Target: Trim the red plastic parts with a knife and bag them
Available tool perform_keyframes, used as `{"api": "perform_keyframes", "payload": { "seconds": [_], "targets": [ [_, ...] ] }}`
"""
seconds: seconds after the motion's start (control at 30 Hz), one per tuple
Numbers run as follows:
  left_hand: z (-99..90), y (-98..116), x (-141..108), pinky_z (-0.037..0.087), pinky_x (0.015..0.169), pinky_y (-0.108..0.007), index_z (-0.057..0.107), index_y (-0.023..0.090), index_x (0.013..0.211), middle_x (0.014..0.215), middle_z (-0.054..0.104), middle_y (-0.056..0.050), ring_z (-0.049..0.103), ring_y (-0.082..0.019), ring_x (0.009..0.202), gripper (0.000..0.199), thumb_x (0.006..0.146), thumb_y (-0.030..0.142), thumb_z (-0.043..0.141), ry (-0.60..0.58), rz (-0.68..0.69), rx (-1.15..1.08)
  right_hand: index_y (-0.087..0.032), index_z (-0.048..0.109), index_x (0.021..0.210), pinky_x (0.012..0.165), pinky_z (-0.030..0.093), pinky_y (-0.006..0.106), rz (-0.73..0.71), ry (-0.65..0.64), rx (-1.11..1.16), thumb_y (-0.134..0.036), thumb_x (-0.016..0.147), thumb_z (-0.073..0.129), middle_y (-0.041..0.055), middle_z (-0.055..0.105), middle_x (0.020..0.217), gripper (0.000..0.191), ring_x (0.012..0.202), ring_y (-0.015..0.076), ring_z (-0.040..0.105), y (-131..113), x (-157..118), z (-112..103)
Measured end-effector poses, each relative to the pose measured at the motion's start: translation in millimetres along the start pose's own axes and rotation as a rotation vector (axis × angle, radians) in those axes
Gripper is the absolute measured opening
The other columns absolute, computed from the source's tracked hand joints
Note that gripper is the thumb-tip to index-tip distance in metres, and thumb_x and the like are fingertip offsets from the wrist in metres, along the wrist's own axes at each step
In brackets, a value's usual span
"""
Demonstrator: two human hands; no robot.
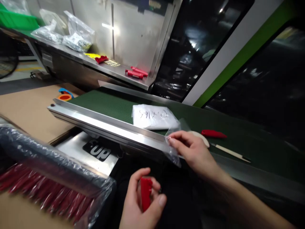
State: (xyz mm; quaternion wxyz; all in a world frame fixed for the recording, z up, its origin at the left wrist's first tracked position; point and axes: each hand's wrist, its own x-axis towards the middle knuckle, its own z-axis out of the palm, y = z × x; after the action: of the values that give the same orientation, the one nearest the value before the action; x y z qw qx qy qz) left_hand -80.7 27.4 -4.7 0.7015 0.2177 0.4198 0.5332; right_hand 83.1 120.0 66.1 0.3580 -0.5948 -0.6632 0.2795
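Observation:
My left hand [143,203], low in the middle, has its fingers curled round a red plastic part [145,193]. Over the near metal edge of the green conveyor belt [105,101], my right hand [190,148] pinches a clear plastic bag [175,156], which hangs partly over that edge. A white packet [152,117] with handwriting lies on the belt just beyond the bag. To the right of my right hand are a round whitish object [201,138], another red part [213,134] and a thin pale tool with a dark tip [232,153].
At lower left a box lined with clear plastic [57,159] holds several bagged red parts. Orange and blue tape [65,97] sits on cardboard. A metal shelf [83,60] behind carries bags of small parts [77,39], red parts [134,74] and a green bin [17,20].

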Motion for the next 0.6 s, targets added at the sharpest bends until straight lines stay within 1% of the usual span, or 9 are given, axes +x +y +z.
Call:
{"api": "perform_keyframes", "payload": {
  "seconds": [0.1, 0.2, 0.27, 0.37, 0.4, 0.43, 0.53, 0.57, 0.6],
  "targets": [
    [14.8, 5.6, 0.9, 0.034, 0.044, -0.02, 0.048, 0.022, 0.119, 0.093, 0.063, -0.003, 0.045, -0.005, 0.046, 0.062, 0.069, 0.03, 0.084, 0.019, -0.015, 0.038, -0.019, 0.069, 0.094, 0.068, 0.052, 0.023, 0.025, -0.002, 0.053, -0.037, 0.091, 0.059, 0.002, 0.07, 0.088, 0.02, 0.077, 0.0134, 0.065, -1.5, -47.6, 25.5],
    [15.3, 0.5, -1.5, 0.032, 0.042, -0.017, 0.049, 0.019, 0.113, 0.08, 0.059, 0.001, 0.043, -0.004, 0.044, 0.047, 0.077, 0.029, 0.077, 0.046, -0.098, 0.047, -0.02, 0.068, 0.091, 0.061, 0.051, 0.022, 0.066, 0.039, 0.071, -0.035, 0.091, 0.059, 0.0016, 0.068, 0.083, 0.018, 0.069, 0.0124, 0.063, 12.8, -75.9, 41.8],
    [11.8, -5.8, -4.3, 0.031, 0.042, -0.016, 0.049, 0.018, 0.11, 0.077, 0.057, 0.002, 0.041, -0.004, 0.045, 0.041, 0.079, 0.027, 0.074, 0.07, -0.125, 0.059, -0.02, 0.068, 0.096, 0.059, 0.05, 0.022, 0.083, 0.066, 0.07, -0.034, 0.09, 0.06, 0.0018, 0.067, 0.083, 0.017, 0.067, 0.0122, 0.062, 23.3, -87.8, 44.6],
    [7.1, -14.0, -6.7, 0.032, 0.044, -0.016, 0.05, 0.018, 0.109, 0.078, 0.055, 0.003, 0.042, -0.004, 0.047, 0.043, 0.077, 0.026, 0.077, 0.09, -0.125, 0.106, -0.021, 0.067, 0.102, 0.066, 0.051, 0.024, 0.052, 0.118, 0.056, -0.031, 0.087, 0.064, 0.0026, 0.064, 0.09, 0.019, 0.074, 0.0127, 0.06, 31.5, -101.9, 38.1],
    [6.0, -15.8, -6.9, 0.033, 0.044, -0.016, 0.051, 0.018, 0.109, 0.078, 0.055, 0.003, 0.043, -0.004, 0.048, 0.043, 0.077, 0.028, 0.077, 0.076, -0.129, 0.124, -0.022, 0.067, 0.101, 0.067, 0.05, 0.024, 0.052, 0.072, 0.07, -0.031, 0.086, 0.065, 0.0021, 0.064, 0.09, 0.017, 0.075, 0.0125, 0.059, 31.9, -105.9, 34.3],
    [5.3, -17.1, -6.8, 0.033, 0.045, -0.016, 0.051, 0.018, 0.11, 0.078, 0.055, 0.003, 0.043, -0.004, 0.048, 0.044, 0.076, 0.029, 0.078, 0.048, -0.144, 0.143, -0.022, 0.067, 0.098, 0.067, 0.05, 0.023, 0.078, -0.022, 0.109, -0.032, 0.087, 0.065, 0.0013, 0.064, 0.088, 0.015, 0.075, 0.0121, 0.059, 31.8, -109.5, 30.1],
    [3.9, -18.5, -7.1, 0.034, 0.045, -0.018, 0.051, 0.018, 0.111, 0.078, 0.056, 0.003, 0.043, -0.005, 0.048, 0.049, 0.074, 0.031, 0.08, -0.081, -0.239, 0.182, -0.021, 0.065, 0.09, 0.065, 0.049, 0.021, 0.274, -0.391, 0.312, -0.035, 0.088, 0.065, -0.0011, 0.066, 0.082, 0.014, 0.073, 0.0112, 0.06, 32.2, -117.2, 18.8],
    [3.5, -18.8, -7.5, 0.034, 0.045, -0.018, 0.051, 0.018, 0.111, 0.077, 0.055, 0.003, 0.043, -0.005, 0.048, 0.049, 0.075, 0.033, 0.08, -0.12, -0.282, 0.186, -0.02, 0.063, 0.086, 0.064, 0.048, 0.021, 0.319, -0.464, 0.339, -0.036, 0.087, 0.066, -0.0017, 0.067, 0.08, 0.016, 0.072, 0.0111, 0.06, 33.9, -119.1, 16.0],
    [3.0, -19.3, -8.1, 0.033, 0.045, -0.018, 0.051, 0.019, 0.111, 0.076, 0.054, 0.004, 0.042, -0.006, 0.048, 0.047, 0.076, 0.034, 0.079, -0.152, -0.324, 0.186, -0.019, 0.062, 0.082, 0.063, 0.047, 0.021, 0.321, -0.471, 0.317, -0.035, 0.086, 0.066, -0.0023, 0.067, 0.077, 0.017, 0.07, 0.0109, 0.059, 36.6, -121.0, 13.9]
  ]
}}
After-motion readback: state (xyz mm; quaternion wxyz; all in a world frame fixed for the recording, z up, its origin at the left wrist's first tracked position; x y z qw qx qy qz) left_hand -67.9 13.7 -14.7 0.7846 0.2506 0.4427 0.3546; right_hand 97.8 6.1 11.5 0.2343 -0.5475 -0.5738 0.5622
